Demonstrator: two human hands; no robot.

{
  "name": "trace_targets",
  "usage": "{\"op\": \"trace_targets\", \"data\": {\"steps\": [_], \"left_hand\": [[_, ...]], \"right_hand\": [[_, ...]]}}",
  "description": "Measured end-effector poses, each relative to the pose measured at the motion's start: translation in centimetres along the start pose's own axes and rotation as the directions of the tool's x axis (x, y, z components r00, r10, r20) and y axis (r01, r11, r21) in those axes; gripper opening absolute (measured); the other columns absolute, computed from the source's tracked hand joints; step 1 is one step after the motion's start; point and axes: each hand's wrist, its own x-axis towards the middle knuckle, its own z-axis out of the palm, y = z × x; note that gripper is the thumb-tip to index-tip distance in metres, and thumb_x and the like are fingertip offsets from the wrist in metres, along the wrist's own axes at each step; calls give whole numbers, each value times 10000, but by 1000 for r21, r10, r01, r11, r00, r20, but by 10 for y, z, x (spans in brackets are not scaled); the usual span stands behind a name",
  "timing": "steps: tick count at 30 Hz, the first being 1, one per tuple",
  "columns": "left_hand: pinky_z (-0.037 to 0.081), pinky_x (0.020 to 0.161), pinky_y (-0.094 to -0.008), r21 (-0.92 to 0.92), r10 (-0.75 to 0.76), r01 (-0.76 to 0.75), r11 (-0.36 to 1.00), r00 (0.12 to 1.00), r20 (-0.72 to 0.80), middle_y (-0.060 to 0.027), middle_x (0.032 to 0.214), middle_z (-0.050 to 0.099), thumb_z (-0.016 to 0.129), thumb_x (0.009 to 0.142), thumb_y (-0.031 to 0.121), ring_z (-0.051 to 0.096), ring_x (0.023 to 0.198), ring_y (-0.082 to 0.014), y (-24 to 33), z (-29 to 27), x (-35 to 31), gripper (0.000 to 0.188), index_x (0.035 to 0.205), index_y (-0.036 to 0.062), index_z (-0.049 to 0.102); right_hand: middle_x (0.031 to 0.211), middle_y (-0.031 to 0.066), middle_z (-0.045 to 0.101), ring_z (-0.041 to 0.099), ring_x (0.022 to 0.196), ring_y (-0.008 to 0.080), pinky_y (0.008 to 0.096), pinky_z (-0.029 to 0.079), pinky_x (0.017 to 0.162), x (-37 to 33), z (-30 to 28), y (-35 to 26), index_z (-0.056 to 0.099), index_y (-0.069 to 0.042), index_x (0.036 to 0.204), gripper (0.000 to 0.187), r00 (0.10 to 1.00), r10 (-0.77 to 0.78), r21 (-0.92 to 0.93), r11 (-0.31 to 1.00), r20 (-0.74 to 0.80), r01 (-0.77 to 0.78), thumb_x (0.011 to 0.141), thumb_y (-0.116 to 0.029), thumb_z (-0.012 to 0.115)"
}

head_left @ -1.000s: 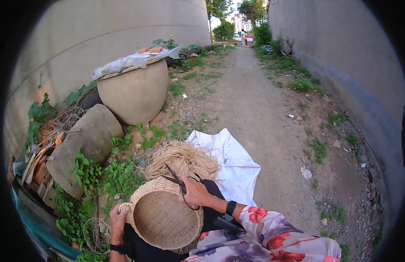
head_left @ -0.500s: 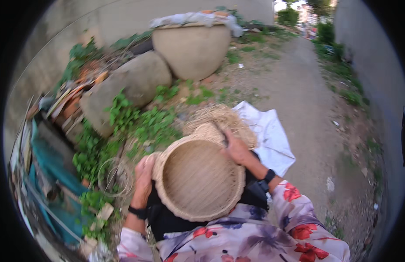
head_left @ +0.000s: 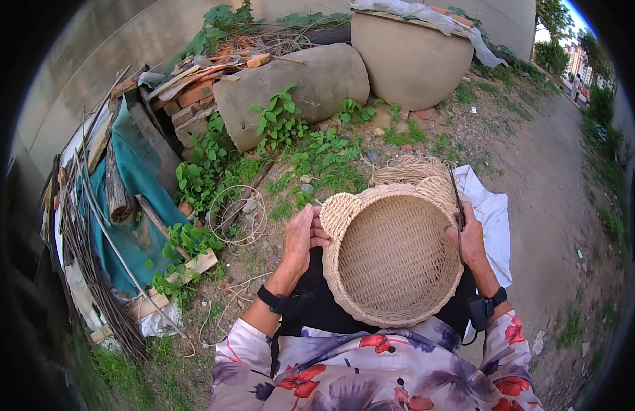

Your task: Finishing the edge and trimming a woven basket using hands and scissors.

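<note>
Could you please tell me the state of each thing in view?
Basket: empty, mouth facing up
Left hand: fingers at the basket's left ear
Right hand: gripping scissors
Scissors: held, blades' opening unclear
Rope: heaped loosely
White cloth: spread, creased
Pot: upright, covered
Cylinder: lying on its side
Tarp: draped, rumpled

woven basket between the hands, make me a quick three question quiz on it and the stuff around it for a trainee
1. True or false: the right hand holds the scissors.
2. What colour is the sheet near the rope pile? a) red b) white c) black
3. Fill in the number: the basket shows ___ rounded ears on its rim.

Key: 1 true; 2 b; 3 two
</note>
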Motion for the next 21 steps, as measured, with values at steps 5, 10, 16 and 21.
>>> {"op": "trace_targets", "data": {"steps": [5, 10, 16, 21], "left_hand": [[521, 508, -226, 54, 79, -80, 995, 997, 16, -37, 770, 604, 444, 996, 374, 598, 623, -108, 10, 3, -2, 414, 1060, -2, 606], [520, 564, -230, 169, 38, -53, 984, 995, 93, -11, 824, 618, 497, 979, 369, 599, 676, -81, 26, -3, 10, 363, 1023, 27, 610], [511, 609, -231, 296, -60, -43, 954, 942, 332, 7, 824, 631, 619, 920, 262, 601, 711, -72, 54, -15, 30, 220, 946, 45, 647], [500, 625, -248, 745, 164, -448, 493, 889, 426, 4, 816, 636, 637, 909, 256, 595, 719, -83, 76, -2, 23, 248, 935, 10, 663]], "right_hand": [[861, 195, 651, 648, 785, 363, 400, 492, 706, -3, -8, -17, 479, -39, 1157, 523, 1000, -18, -10, 1000, -14, 18, 657, -99, 618], [885, 204, 651, 646, 814, 372, 401, 492, 730, -4, -6, -8, 487, -33, 1126, 496, 999, -29, 7, 1000, -40, 29, 653, -99, 621], [878, 203, 649, 642, 810, 376, 404, 491, 732, -6, -5, -11, 488, -20, 1095, 469, 996, -55, 29, 998, -65, 57, 653, -103, 621], [842, 198, 641, 634, 784, 380, 408, 487, 709, -6, -11, -18, 481, -30, 1112, 474, 1000, -10, -39, 999, -28, 9, 658, -83, 605]]}}
